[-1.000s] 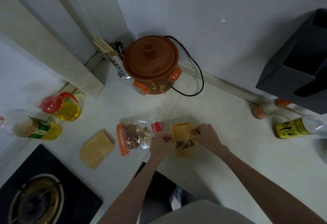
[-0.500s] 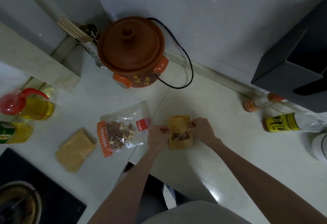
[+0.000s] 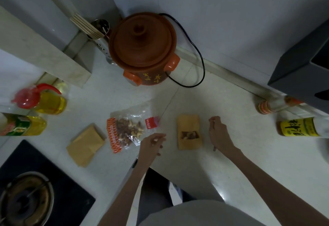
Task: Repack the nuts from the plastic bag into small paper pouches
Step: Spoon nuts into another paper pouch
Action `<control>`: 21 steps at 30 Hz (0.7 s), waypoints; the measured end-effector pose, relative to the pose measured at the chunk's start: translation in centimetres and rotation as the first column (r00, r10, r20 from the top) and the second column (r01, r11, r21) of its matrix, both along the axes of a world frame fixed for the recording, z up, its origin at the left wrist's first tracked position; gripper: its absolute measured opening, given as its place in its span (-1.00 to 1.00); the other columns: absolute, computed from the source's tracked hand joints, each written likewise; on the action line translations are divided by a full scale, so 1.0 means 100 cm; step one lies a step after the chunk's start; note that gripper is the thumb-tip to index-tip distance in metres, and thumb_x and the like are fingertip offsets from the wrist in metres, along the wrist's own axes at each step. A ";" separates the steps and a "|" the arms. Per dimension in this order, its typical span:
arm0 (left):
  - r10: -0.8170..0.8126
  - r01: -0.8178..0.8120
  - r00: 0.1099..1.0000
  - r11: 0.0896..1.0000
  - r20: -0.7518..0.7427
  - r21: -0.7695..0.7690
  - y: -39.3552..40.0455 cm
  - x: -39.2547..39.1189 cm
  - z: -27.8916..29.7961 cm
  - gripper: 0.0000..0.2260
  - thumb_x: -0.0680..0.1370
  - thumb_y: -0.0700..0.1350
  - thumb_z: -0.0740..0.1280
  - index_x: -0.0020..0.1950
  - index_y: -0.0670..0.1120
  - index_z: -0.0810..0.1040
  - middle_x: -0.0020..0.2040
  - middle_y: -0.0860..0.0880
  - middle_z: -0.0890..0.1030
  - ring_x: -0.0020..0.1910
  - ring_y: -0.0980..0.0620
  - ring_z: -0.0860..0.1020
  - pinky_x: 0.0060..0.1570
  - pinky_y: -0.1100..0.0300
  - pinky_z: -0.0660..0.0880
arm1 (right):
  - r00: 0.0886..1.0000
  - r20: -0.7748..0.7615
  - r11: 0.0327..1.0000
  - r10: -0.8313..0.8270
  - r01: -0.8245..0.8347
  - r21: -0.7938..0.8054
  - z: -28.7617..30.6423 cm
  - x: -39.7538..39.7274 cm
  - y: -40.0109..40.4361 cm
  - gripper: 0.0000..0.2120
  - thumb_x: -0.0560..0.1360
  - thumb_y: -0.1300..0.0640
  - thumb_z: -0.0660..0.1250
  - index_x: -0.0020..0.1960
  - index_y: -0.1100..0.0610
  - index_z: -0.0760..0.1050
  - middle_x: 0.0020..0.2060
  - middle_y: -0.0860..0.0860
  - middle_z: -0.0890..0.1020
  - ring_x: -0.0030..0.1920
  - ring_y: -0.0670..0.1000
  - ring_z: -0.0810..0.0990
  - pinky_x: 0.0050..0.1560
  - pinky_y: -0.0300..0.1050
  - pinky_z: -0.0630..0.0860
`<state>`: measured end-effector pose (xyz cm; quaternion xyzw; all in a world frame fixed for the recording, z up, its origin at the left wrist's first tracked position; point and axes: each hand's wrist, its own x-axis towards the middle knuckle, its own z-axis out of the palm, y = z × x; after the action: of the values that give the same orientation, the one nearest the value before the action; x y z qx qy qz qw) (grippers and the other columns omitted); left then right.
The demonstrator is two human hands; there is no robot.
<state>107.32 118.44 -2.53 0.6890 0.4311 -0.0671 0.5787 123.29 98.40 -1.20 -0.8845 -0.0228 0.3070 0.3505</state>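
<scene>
A filled paper pouch (image 3: 189, 132) lies flat on the white counter (image 3: 249, 154), nuts showing through its window, with my hands apart on either side and neither touching it. My left hand (image 3: 153, 142) hovers between the pouch and the plastic bag of nuts (image 3: 127, 131), fingers loosely curled; something pale sits at the fingertips, but I cannot tell whether it is a nut or just a nail. My right hand (image 3: 218, 134) hangs just right of the pouch, fingers relaxed, holding nothing.

I judge the chief risk to be spillage: whether the pouch top is sealed I cannot tell, and a careless nudge from either hand could tip nuts onto the counter. The plastic bag's mouth looks slack toward the left hand, so a snag there could scatter its contents too.

The counter's front edge runs just below my left wrist, close to the bag's lower corner; anything pushed toward me could go over. The stack of empty pouches (image 3: 86, 144) lies left of the bag, near the black stove (image 3: 58, 190). Behind stands the clay cooker (image 3: 142, 47), its cord (image 3: 199, 60) looping toward the work area. Open counter stretches to the right, short of the yellow-labelled bottle (image 3: 300, 127).
</scene>
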 end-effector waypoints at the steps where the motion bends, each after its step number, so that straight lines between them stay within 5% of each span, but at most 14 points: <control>1: 0.045 -0.045 0.999 0.999 -0.003 0.000 0.005 -0.010 0.000 -0.83 0.53 -0.20 0.38 -0.06 0.08 0.68 -0.23 0.10 0.69 -0.37 0.19 0.59 -0.47 0.22 0.55 | 1.000 -0.009 1.000 0.030 -0.030 -0.001 0.001 -0.003 -0.001 -0.83 0.63 0.17 0.01 0.10 0.19 0.35 -0.33 0.11 0.50 -0.51 0.00 0.43 -0.66 -0.15 0.39; 6: 0.184 -0.183 0.983 0.979 -0.007 0.088 0.029 -0.062 0.001 -0.81 0.56 -0.21 0.34 -0.06 0.07 0.66 -0.21 0.05 0.69 -0.31 0.08 0.63 -0.42 0.12 0.62 | 0.958 0.056 0.959 0.280 -0.276 -0.069 0.005 -0.027 0.016 -0.76 0.60 0.25 0.02 -0.21 0.22 0.35 -0.43 0.07 0.37 -0.65 -0.15 0.25 -0.65 -0.29 0.18; 8: 0.233 -0.232 0.972 0.961 0.007 0.153 0.039 -0.083 0.000 -0.80 0.55 -0.23 0.34 -0.07 0.06 0.66 -0.21 0.01 0.68 -0.28 0.00 0.63 -0.37 0.07 0.63 | 0.891 0.111 0.897 0.439 -0.430 -0.101 0.015 -0.037 0.033 -0.78 0.60 0.27 0.10 -0.21 0.17 0.37 -0.38 0.01 0.38 -0.51 -0.17 0.33 -0.44 -0.27 0.34; 10: 0.285 -0.281 0.958 0.934 0.011 0.220 0.050 -0.104 -0.002 -0.80 0.54 -0.25 0.34 -0.06 0.03 0.67 -0.18 -0.01 0.69 -0.26 0.00 0.62 -0.28 0.03 0.61 | 0.859 0.058 0.858 0.508 -0.499 -0.123 0.026 -0.047 0.050 -0.99 0.51 0.28 0.27 -0.07 0.21 0.46 -0.22 0.07 0.46 -0.26 0.02 0.46 -0.08 -0.09 0.44; 11: 0.300 -0.291 0.954 0.922 0.003 0.254 0.056 -0.114 -0.004 -0.81 0.54 -0.25 0.34 -0.04 0.02 0.67 -0.16 0.00 0.69 -0.23 0.01 0.61 -0.24 0.06 0.59 | 0.826 0.088 0.828 0.556 -0.542 -0.145 0.030 -0.053 0.061 -0.90 0.42 0.30 0.37 -0.08 0.25 0.49 -0.19 0.12 0.49 -0.16 0.11 0.49 0.00 0.01 0.46; 13: 0.293 -0.268 0.956 0.901 -0.023 0.340 0.069 -0.133 -0.006 -0.83 0.55 -0.21 0.34 0.02 0.03 0.66 -0.10 0.04 0.68 -0.18 0.07 0.60 -0.21 0.15 0.54 | 0.808 0.129 0.818 0.575 -0.567 -0.099 0.035 -0.064 0.081 -0.94 0.41 0.35 0.34 -0.18 0.24 0.48 -0.22 0.14 0.46 -0.13 0.21 0.52 -0.11 0.10 0.49; 16: 0.314 -0.264 0.949 0.856 -0.041 0.445 0.089 -0.158 -0.006 -0.83 0.56 -0.20 0.31 0.04 0.04 0.62 -0.04 0.05 0.65 -0.12 0.09 0.58 -0.14 0.14 0.55 | 0.787 0.173 0.800 0.592 -0.600 -0.008 0.031 -0.080 0.108 -0.76 0.51 0.38 0.13 -0.23 0.12 0.42 -0.29 0.07 0.43 -0.26 0.16 0.52 -0.26 -0.12 0.37; 21: 0.355 -0.278 0.934 0.796 -0.042 0.538 0.112 -0.178 0.003 -0.78 0.53 -0.23 0.31 0.14 -0.01 0.56 0.12 0.01 0.59 0.06 -0.02 0.55 -0.01 0.09 0.52 | 0.781 0.252 0.771 0.572 -0.616 0.160 0.032 -0.105 0.138 -0.68 0.60 0.21 0.15 -0.29 -0.05 0.37 -0.41 -0.10 0.56 -0.57 -0.07 0.48 -0.55 -0.33 0.36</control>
<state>89.50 129.59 -2.24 0.7317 0.5817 0.1022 0.3403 112.74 112.20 1.96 -0.8088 -0.3713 0.3120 0.3326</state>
